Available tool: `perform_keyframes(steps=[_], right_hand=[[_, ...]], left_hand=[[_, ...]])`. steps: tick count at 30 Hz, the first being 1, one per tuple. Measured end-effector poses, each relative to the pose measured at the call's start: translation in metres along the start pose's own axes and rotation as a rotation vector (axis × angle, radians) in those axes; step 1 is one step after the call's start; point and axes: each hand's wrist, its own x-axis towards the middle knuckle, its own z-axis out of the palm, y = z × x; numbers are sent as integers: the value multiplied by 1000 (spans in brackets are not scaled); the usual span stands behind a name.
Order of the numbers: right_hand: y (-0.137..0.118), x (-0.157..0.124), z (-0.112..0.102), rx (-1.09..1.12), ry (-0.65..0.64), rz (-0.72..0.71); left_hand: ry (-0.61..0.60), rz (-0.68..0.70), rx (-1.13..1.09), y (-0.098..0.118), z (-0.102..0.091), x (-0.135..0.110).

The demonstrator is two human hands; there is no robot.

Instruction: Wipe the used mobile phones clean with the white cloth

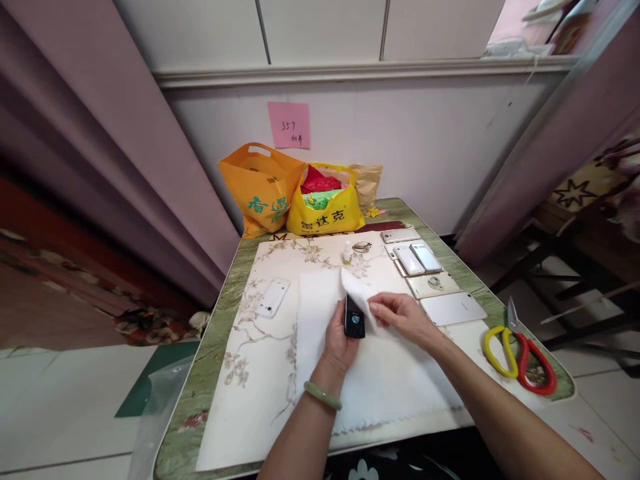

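Observation:
A small black mobile phone [355,325] with a round button lies in my left hand [339,337], whose fingers curl round it from below. My right hand [397,315] pinches a folded-up corner of the white cloth [385,380], and that corner covers part of the phone's upper right side. The rest of the cloth, with a zigzag edge, is spread flat under both hands. Beyond it stand a little white-capped bottle [347,253] and a pair of glasses [362,247]. To the left, a white phone [274,297] lies by itself.
Several phones rest on the right, among them a white one [453,309]. Red-and-yellow-handled scissors [520,360] lie near the table's right corner. At the back stand an orange bag [263,190], a filled yellow bag [326,217] and a tan pouch [367,185] against the wall.

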Motion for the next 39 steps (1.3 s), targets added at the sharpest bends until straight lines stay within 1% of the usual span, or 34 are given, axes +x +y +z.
perform_keyframes(steps=[1, 2, 4, 5, 6, 7, 9, 11, 13, 15, 17, 20, 25, 29, 32, 34, 37, 39], right_hand=[[0, 0, 4, -29, -28, 17], [0, 2, 8, -73, 0, 20], [2, 8, 17, -206, 176, -34], [3, 13, 23, -288, 263, -84], [4, 18, 30, -377, 323, -136], [4, 23, 37, -468, 356, -181], [5, 32, 54, -641, 323, -225], [6, 38, 72, -782, 226, -215], [7, 41, 85, -863, 115, -197], [9, 44, 92, -899, 47, -165], [10, 48, 92, -916, 33, -124], [14, 57, 88, -927, 48, -87], [27, 74, 77, -941, 137, -2], [38, 85, 62, -972, 233, 46], [40, 82, 54, -1015, 310, 64], [38, 71, 55, -1043, 293, 35], [29, 47, 69, -1057, 172, -82], [21, 33, 82, -1040, 87, -150]], left_hand=[[-32, -42, -3, 1, 0, -1], [-59, -85, 0, 3, 1, -3], [-82, -133, 9, 5, 0, -5], [-77, -129, 10, 7, 0, -5], [-62, -111, 11, 7, -1, -5], [-45, -99, 13, 8, -2, -5], [-1, -110, 27, 7, -5, -4], [5, -122, 35, 6, -7, -3], [-40, -96, 18, 5, -9, -1], [-97, -75, -14, 6, -9, 2], [-119, -85, -45, 7, -8, 4], [-155, -94, -89, 9, -4, 5], [-265, -86, -92, 7, 2, 2], [-246, -84, -61, 5, 4, -1], [-227, -92, -52, 5, 1, -2], [-222, -99, -51, 5, -2, -1], [-198, -123, -44, 5, -7, 1], [-179, -109, -41, 5, -9, 3]])
